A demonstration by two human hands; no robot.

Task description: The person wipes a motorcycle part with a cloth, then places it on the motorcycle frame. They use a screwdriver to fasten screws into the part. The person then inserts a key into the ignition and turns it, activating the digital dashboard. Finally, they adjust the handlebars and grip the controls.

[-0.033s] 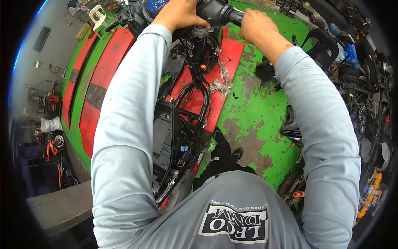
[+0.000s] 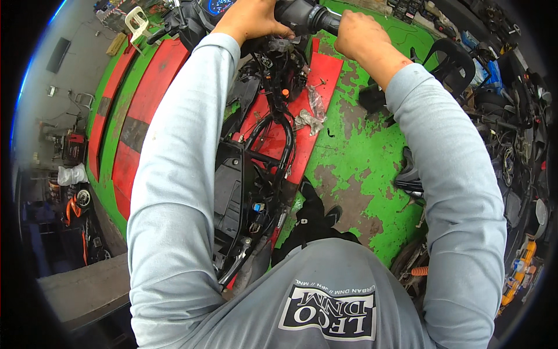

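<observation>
At the top edge, my left hand [image 2: 251,20] lies against the black handlebar cover [image 2: 295,16] of a partly stripped scooter. Its thumb points right along the near side of the cover, and the fingertips run out of view. A lit blue instrument display [image 2: 218,6] is just left of that hand. My right hand [image 2: 365,36] is closed around the right handlebar grip [image 2: 330,22]; a short stretch of the grip shows left of the knuckles. Below my hands, the scooter's bare frame [image 2: 288,139] has exposed wiring and a black underseat storage box [image 2: 228,195].
The scooter stands over a red platform [image 2: 317,87] with crumpled clear plastic [image 2: 311,121] on it. Another red platform [image 2: 154,87] lies left. Right, on worn green floor [image 2: 349,157], is a black chair [image 2: 450,67]. Piled parts [image 2: 511,134] line the right wall. A white chair [image 2: 138,24] stands far left.
</observation>
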